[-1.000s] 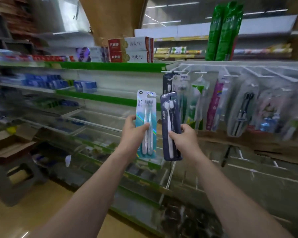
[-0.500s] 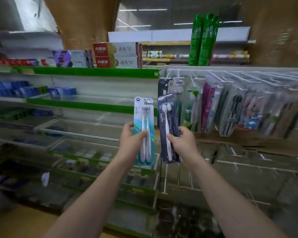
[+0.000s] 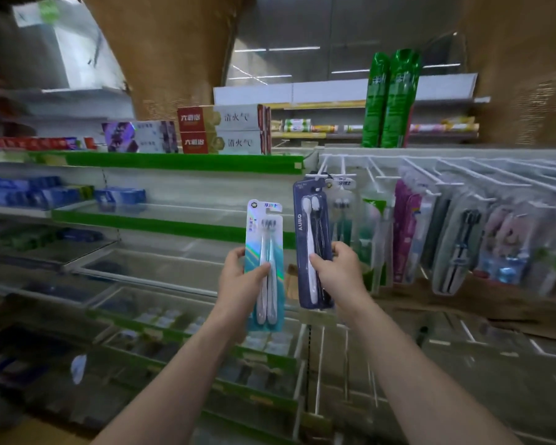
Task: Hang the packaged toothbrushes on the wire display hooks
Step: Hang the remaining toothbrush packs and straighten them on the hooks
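Note:
My left hand [image 3: 241,284] grips a teal and white toothbrush pack [image 3: 265,232] upright, left of the hook rack. My right hand [image 3: 339,271] grips a dark blue toothbrush pack [image 3: 308,226] by its lower half. That pack's top edge sits right at the tip of the leftmost white wire hook [image 3: 316,175]; whether its hole is on the wire I cannot tell. Behind it another pack [image 3: 342,200] hangs on a neighbouring hook. White wire hooks [image 3: 430,175] run to the right, carrying several hanging toothbrush packs [image 3: 463,242].
Green-edged shelves [image 3: 180,162] to the left carry toothpaste boxes [image 3: 222,128]. Two tall green spray cans [image 3: 389,97] stand above the rack. Glass-divided bins [image 3: 161,274] lie below my hands, and brown cardboard [image 3: 482,303] lies under the hanging packs.
My right hand has lifted the dark blue pack up to the leftmost hook's tip. My left hand and its teal pack stay about where they were. The camera view has tilted slightly upward.

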Motion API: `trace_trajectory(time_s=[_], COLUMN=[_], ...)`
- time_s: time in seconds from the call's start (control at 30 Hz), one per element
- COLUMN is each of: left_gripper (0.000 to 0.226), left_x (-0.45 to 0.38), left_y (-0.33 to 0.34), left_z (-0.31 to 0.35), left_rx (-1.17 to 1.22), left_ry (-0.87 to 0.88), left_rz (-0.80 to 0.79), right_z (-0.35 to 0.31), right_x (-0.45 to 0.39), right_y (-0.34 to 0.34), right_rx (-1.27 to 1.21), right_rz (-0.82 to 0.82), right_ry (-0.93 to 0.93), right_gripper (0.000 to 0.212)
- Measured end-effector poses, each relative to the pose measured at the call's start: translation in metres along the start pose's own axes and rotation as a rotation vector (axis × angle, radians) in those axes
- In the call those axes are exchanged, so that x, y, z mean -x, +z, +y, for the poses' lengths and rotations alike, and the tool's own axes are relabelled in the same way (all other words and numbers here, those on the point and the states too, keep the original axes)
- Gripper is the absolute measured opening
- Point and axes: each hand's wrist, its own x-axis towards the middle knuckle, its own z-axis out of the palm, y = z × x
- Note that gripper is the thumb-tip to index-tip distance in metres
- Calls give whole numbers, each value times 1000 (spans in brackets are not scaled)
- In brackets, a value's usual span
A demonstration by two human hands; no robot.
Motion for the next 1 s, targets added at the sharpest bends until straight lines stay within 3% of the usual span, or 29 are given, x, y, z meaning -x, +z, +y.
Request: trace_trajectory(time_s=[0.43, 1.0], left_gripper=[37, 33], left_x=[-47, -43], left_y=[22, 22], left_z=[-9, -14], left_rx=[-25, 2], left_ry=[35, 70], left_rz=[18, 76], right_z=[25, 37], right_x=[-55, -23], right_y=[18, 21], right_rx=[26, -67], right_rz=[28, 23], right_ry=[75, -150], right_gripper=[8, 15])
